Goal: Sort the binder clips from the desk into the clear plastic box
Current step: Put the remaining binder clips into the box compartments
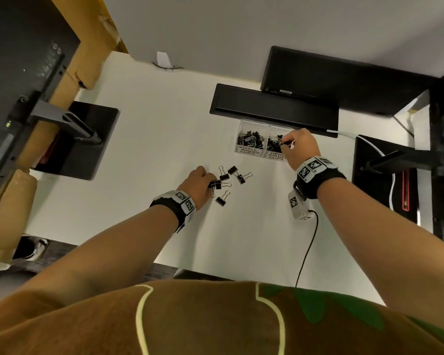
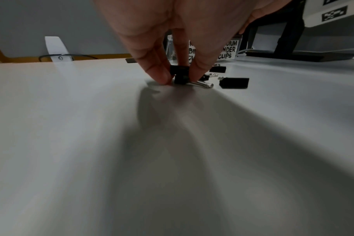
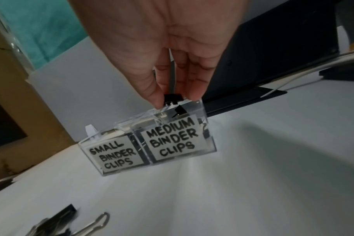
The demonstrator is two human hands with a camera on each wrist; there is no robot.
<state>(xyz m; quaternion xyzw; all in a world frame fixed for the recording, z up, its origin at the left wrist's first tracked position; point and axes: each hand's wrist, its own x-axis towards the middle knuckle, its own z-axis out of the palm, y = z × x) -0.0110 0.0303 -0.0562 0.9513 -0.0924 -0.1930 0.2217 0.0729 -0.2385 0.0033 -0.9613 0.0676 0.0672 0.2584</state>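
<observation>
Right hand (image 1: 303,144) pinches a binder clip (image 3: 172,97) over the clear plastic box (image 3: 209,140); left hand (image 1: 196,181) pinches a desk clip (image 2: 180,75).

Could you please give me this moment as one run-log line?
left hand: pinching clip on desk | right hand: holding clip over medium compartment | loose clips: remain

Desk (image 1: 144,139): clear box (image 1: 263,143) at the back, right of centre, just in front of a flat tray (image 1: 272,103). Box has two compartments side by side: left labelled small, right labelled medium, clips in both. Right hand (image 1: 301,144) over the medium compartment, pinching a clip (image 3: 172,97) above its rim. Loose clips (image 1: 235,174) nearer the person, left of the box. Left hand (image 1: 198,185) at that cluster's left edge, fingertips (image 2: 162,76) pinching one clip (image 2: 180,75) on the desk.
</observation>
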